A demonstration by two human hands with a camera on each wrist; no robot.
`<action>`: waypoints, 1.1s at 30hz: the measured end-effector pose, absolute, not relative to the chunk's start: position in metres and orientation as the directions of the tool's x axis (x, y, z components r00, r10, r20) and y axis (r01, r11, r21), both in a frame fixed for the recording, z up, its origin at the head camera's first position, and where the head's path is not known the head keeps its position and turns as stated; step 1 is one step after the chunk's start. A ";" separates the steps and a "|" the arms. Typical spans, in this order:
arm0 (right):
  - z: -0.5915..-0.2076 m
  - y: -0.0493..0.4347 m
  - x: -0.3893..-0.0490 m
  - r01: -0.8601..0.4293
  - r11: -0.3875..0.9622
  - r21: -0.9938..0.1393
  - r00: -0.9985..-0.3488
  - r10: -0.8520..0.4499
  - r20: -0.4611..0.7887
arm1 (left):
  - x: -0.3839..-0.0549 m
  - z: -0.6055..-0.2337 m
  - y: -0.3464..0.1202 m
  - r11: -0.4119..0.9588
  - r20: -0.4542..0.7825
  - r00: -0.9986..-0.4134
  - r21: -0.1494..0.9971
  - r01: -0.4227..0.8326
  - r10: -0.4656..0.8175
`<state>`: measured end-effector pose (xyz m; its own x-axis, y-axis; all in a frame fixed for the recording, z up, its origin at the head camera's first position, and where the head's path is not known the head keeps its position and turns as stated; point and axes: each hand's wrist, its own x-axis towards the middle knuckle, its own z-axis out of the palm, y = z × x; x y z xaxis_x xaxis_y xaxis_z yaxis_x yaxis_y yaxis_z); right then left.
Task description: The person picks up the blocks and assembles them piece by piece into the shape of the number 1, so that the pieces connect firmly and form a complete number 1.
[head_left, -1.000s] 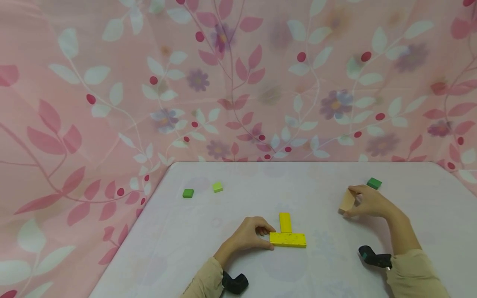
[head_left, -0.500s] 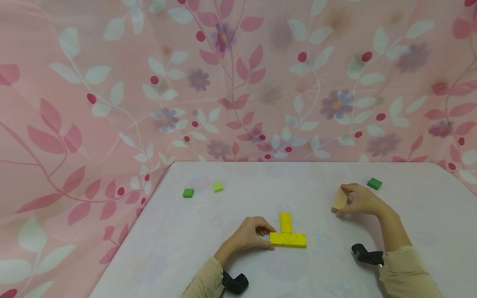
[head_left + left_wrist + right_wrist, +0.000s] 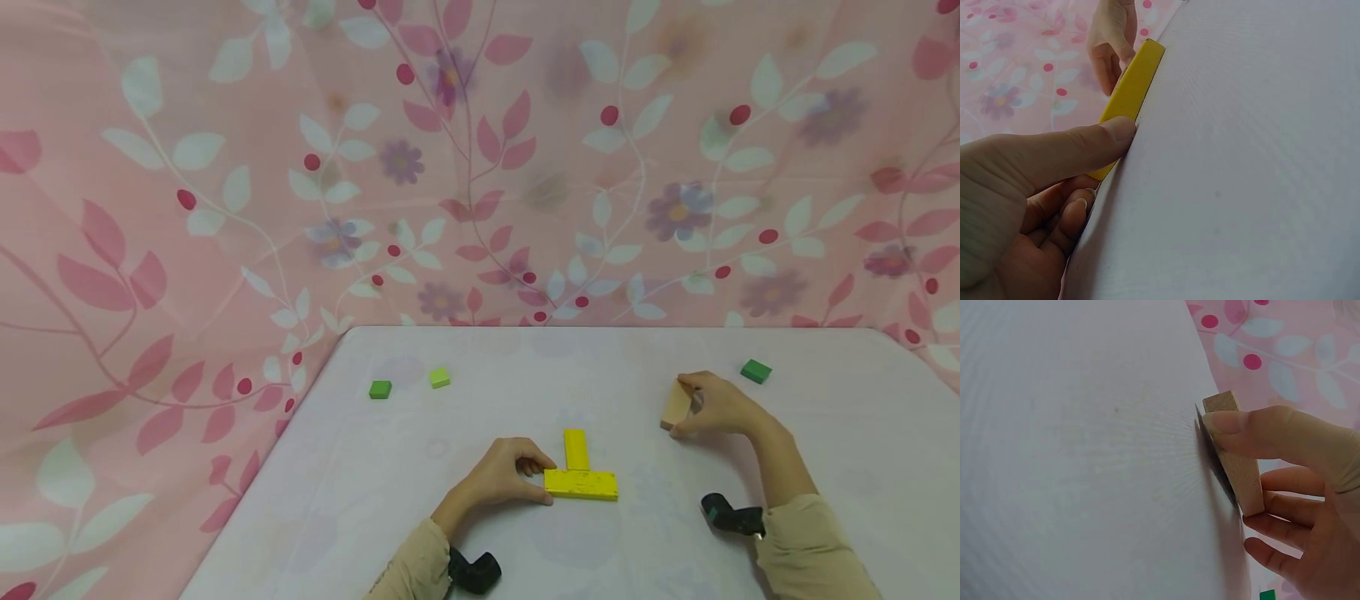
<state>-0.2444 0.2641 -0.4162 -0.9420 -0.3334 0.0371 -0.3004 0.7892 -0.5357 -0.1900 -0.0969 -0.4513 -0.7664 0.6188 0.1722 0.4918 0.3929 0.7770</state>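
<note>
While our left hand pinches the left end of a long yellow block, most of that block's length reaches out to the right, beyond our fingertips. Our thumb sits on its near side and a finger on its far side, and a gap shows between the block's end and our palm. In the left wrist view the thumb lies across the lower part of the block, with curled fingers beneath it. A second yellow block meets the far side of the long one near its middle, so that together they form an upside-down T; we have no finger on that second piece. Our right hand grips a plain wooden block across its length, thumb at the near end and fingertips at the far end, the wood lying to the left of our palm and well apart from the yellow pair. We cannot tell whether it touches the white tabletop. Just beyond our right hand lies a dark green block; far off on the left lie a green block and a lime block, near each other but apart. Behind everything hangs a pink floral cloth.
</note>
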 end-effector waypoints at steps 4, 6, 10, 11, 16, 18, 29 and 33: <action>-0.421 0.266 -0.246 -0.314 0.786 -0.532 -0.938 -0.343 0.047 | -0.190 -0.451 -0.097 0.396 0.168 -0.768 0.777 0.489 0.618; -0.423 0.267 -0.247 -0.320 0.787 -0.527 -0.937 -0.347 0.050 | -0.189 -0.451 -0.097 0.395 0.166 -0.769 0.780 0.485 0.617; -0.423 0.268 -0.247 -0.330 0.788 -0.519 -0.933 -0.357 0.050 | -0.189 -0.451 -0.097 0.388 0.167 -0.769 0.785 0.482 0.616; -0.423 0.269 -0.247 -0.329 0.791 -0.516 -0.933 -0.358 0.046 | -0.189 -0.451 -0.097 0.386 0.167 -0.769 0.787 0.481 0.617; -0.424 0.270 -0.246 -0.300 0.807 -0.509 -0.941 -0.336 0.022 | -0.189 -0.451 -0.097 0.385 0.162 -0.771 0.792 0.474 0.615; -0.425 0.269 -0.245 -0.286 0.808 -0.514 -0.947 -0.321 0.022 | -0.189 -0.451 -0.097 0.388 0.158 -0.775 0.794 0.468 0.612; -0.426 0.268 -0.242 -0.318 0.783 -0.535 -0.945 -0.305 0.116 | -0.188 -0.450 -0.097 0.398 0.146 -0.784 0.796 0.455 0.603; -0.424 0.265 -0.243 -0.322 0.773 -0.546 -0.945 -0.299 0.134 | -0.188 -0.449 -0.097 0.395 0.150 -0.782 0.796 0.459 0.605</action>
